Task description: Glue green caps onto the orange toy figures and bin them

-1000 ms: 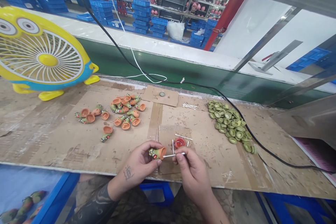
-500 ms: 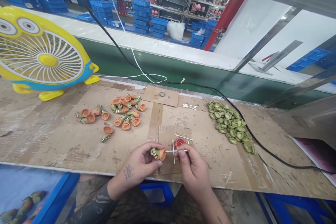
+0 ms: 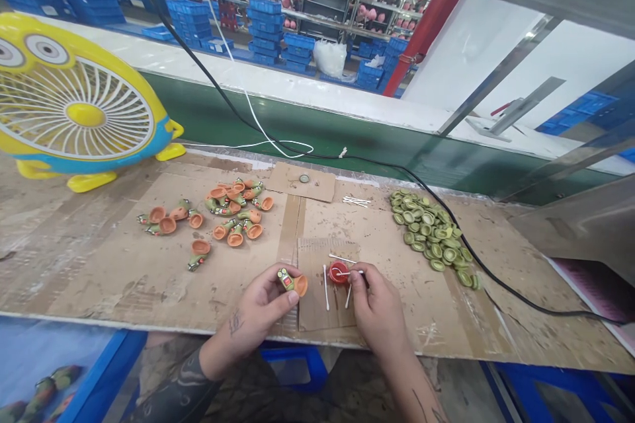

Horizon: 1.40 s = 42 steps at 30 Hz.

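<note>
My left hand (image 3: 262,314) is shut on a small moulded figure (image 3: 292,283) with a green body and a terracotta-orange cup end. My right hand (image 3: 378,304) pinches a white cotton swab (image 3: 353,272), and its tip touches a small red cap (image 3: 338,272) on a cardboard piece (image 3: 311,291). Loose swabs (image 3: 326,287) lie beside that cap. Farther left on the bench sits a heap of similar orange-and-green figures (image 3: 235,211). To the right lies a pile of green ring-shaped discs (image 3: 431,231).
A yellow cartoon-shaped fan (image 3: 79,112) stands at the bench's left end. A black cable (image 3: 446,211) crosses the cardboard-covered bench (image 3: 124,277) behind the discs. A blue-edged bin (image 3: 54,390) sits below the front edge. Blue crates and shelves stand beyond.
My right hand has moved rightward, away from the figure, carrying the swab to the red cap. My left hand has lowered slightly and turned the figure.
</note>
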Tool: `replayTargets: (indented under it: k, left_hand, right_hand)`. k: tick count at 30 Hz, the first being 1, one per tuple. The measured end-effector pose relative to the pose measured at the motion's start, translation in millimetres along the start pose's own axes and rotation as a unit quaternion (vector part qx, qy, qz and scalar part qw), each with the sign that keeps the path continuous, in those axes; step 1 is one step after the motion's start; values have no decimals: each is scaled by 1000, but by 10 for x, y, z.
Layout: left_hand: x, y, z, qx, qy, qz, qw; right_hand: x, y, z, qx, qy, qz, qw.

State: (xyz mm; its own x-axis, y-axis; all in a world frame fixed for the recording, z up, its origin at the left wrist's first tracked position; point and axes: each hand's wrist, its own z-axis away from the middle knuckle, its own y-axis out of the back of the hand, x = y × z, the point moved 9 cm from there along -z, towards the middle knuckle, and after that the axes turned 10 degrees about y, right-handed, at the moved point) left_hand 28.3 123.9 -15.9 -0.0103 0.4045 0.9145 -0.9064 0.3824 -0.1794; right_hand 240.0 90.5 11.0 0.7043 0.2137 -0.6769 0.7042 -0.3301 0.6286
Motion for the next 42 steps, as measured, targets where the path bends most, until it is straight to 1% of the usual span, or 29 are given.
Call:
replayTargets:
  k: [3, 5, 11, 15, 17, 20, 22, 24, 26, 29, 34, 42]
  left_hand:
    - [8, 23, 1, 5, -17, -12, 1000]
    - [0, 28, 0, 4, -19, -14, 1000]
    - [5, 15, 1, -3, -13, -15, 1000]
    - [15, 13, -2, 1, -12, -16, 1000]
    - [16, 7, -1, -1, -10, -14, 1000]
    - [25, -7, 3, -7, -8, -21, 1000]
    - [34, -15, 4, -10, -7, -30, 999]
    - [46, -17, 4, -9, -8, -36, 999]
    - [54, -22, 4, -10, -8, -40, 999]
    - [54, -44, 9, -17, -3, -41, 999]
    - [48, -62, 18, -25, 7, -37, 999]
    - [67, -80, 12, -41, 24, -32, 998]
  right_hand:
    - [23, -61, 15, -15, 0, -4, 1000]
    - [18, -58, 20, -14, 1, -7, 1000]
    - [-111, 142, 2, 48, 25, -29, 998]
    - [-155, 153, 1, 43, 27, -28, 998]
    - [-148, 143, 22, 50, 8, -58, 997]
    - [-143, 92, 67, 70, -41, -164, 983]
    - [-190, -14, 82, 53, -64, -238, 968]
    - [-269, -137, 79, 20, -67, -283, 957]
    - [-325, -229, 70, -5, -62, -300, 952]
    - [-335, -310, 63, -25, -59, -293, 954]
    - [-320, -322, 50, -22, -54, -284, 957]
    - [-410, -282, 2, -21, -33, -304, 952]
